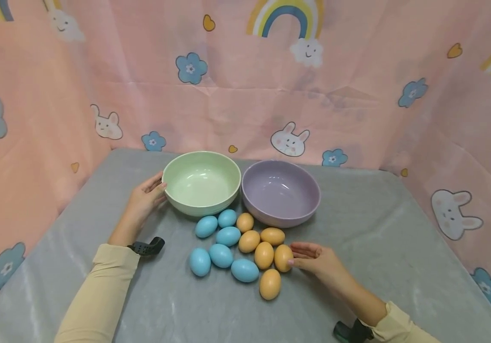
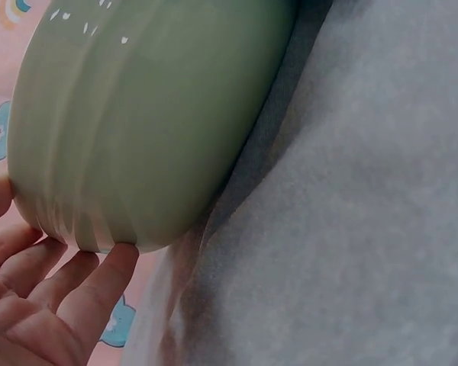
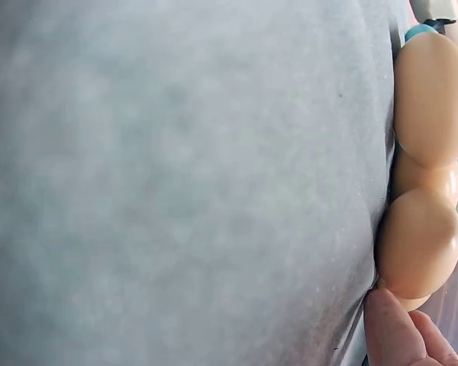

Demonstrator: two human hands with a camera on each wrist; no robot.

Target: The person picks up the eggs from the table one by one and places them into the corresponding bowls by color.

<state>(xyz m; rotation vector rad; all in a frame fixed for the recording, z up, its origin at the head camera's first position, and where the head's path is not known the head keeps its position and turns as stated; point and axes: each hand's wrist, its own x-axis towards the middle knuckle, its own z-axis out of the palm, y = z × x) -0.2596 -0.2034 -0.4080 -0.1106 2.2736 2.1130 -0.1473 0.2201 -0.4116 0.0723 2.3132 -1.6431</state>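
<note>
A light green bowl (image 1: pixel 202 183) stands beside a purple bowl (image 1: pixel 281 193) on the grey cloth. My left hand (image 1: pixel 144 197) touches the green bowl's outer left side; in the left wrist view its fingertips (image 2: pixel 124 255) lie against the wall, the thumb near the rim. In front of the bowls lie several blue eggs (image 1: pixel 221 256) on the left and several orange eggs (image 1: pixel 264 256) on the right. My right hand (image 1: pixel 322 264) is at the rightmost orange egg (image 1: pixel 283 258), thumb and fingers extended to its right side. The thumb touches that egg (image 3: pixel 420 244) in the right wrist view.
A grey cloth (image 1: pixel 378 224) covers the table. Pink fabric (image 1: pixel 236 109) with rainbows, rabbits and flowers rises at the back and both sides. Black straps with camera mounts (image 1: pixel 146 247) sit on both wrists, below the cream sleeves (image 1: pixel 99 295).
</note>
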